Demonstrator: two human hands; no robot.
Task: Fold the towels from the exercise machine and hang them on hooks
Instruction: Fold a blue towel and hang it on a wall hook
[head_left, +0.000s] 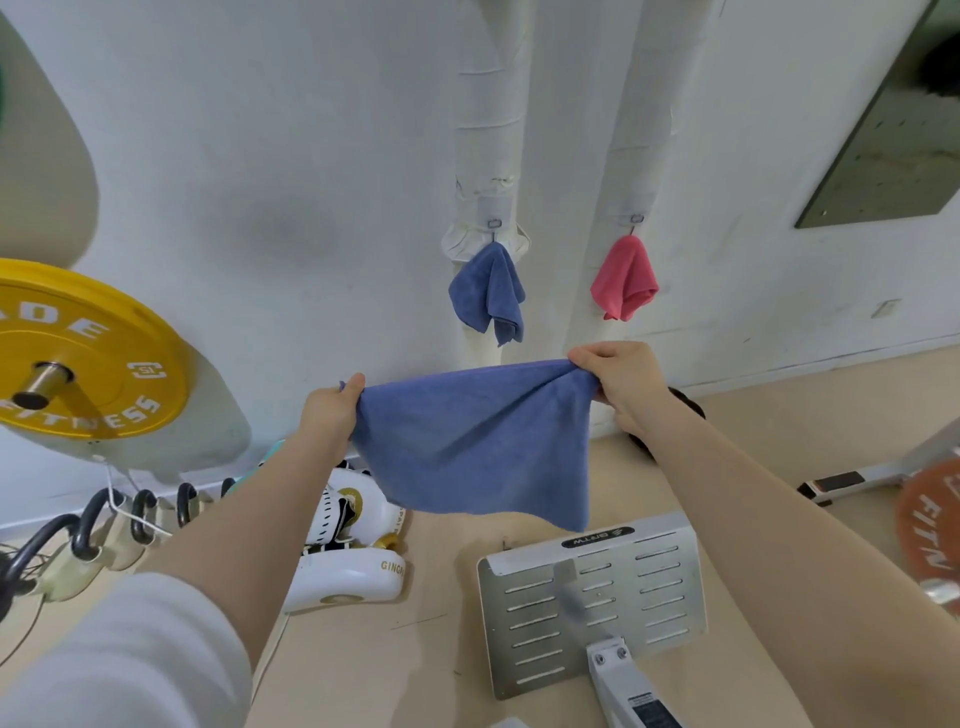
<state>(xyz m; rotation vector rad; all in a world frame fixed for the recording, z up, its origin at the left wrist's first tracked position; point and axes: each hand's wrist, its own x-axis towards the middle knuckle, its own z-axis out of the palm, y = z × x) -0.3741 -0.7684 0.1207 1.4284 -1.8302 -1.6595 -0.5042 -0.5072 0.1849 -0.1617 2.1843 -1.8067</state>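
Hands held a blue towel (475, 441) stretched out in the air before a white wall (260, 156). The left hand (330, 415) pinched the towel's upper left corner, thumb on the near face and fingers curled behind the cloth. The right hand (621, 382) gripped the upper right corner, where the fabric bunched into folds under the curled fingers and thumb. Between the two hands the top edge ran nearly taut, a little higher on the right — below it the cloth hung free, its lower right corner dropping lowest, above a perforated metal plate (592, 603) on the floor (779, 426). A white sleeve (124, 660) covered the left upper arm; both forearms were bare.

Beyond the towel, two white wrapped pipes (488, 130) ran up the wall. On the left pipe a hook (494, 224) carried a second blue towel (488, 293), hanging in loose folds. On the right pipe another hook (636, 221) carried a pink towel (626, 278) — likewise draped, and well apart from the blue one.

To the left, a yellow weight plate (88, 358) sat on a metal bar end, with a row of dark kettlebell handles (93, 514) lower along the wall. White boxing gloves (353, 514) with gold trim lay on the floor just beside the left forearm. At the right edge an orange weight plate (930, 525) showed partly, and a dark panel (893, 135) was mounted on the wall above it.
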